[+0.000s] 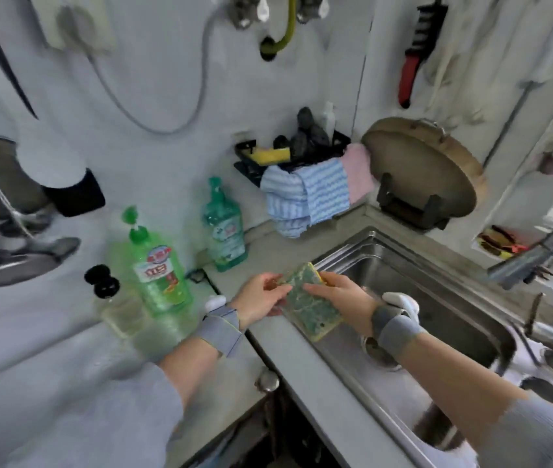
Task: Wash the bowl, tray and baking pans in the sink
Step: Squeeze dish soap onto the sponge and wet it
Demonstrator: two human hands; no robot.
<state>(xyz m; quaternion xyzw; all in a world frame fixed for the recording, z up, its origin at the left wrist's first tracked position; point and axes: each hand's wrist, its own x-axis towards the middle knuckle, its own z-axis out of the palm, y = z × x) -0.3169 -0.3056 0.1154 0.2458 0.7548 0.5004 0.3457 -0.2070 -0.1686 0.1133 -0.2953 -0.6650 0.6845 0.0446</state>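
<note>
Two hands hold one scouring sponge point(309, 300) between them, over the counter's edge where it meets the left rim of the steel sink point(437, 292). My left hand point(261, 295) pinches the sponge's left side with thumb and fingertips. My right hand point(339, 292) lies over its upper right part, fingers curled round the far edge. The sponge shows its worn green face upward, with a yellow layer along its edges, and it tilts down toward me. Both my wrists wear grey bands.

Inside the sink, below my right wrist, I can see the drain and little else. The bowl, tray and baking pans I cannot make out from here; a dark shape shows at the sink's near right, too blurred to name.

On the counter point(268, 366) to the left stand a large green bottle of dish soap point(160, 268) and a smaller green bottle point(224, 228) nearer the back wall. At the back corner, a black rack point(336, 146) holds a yellow sponge and dark scrubbers, with a blue striped cloth point(305, 197) and a pink cloth point(359, 170) draped over it. Beside the rack, a round wooden chopping board point(427, 167) leans in a stand.
</note>
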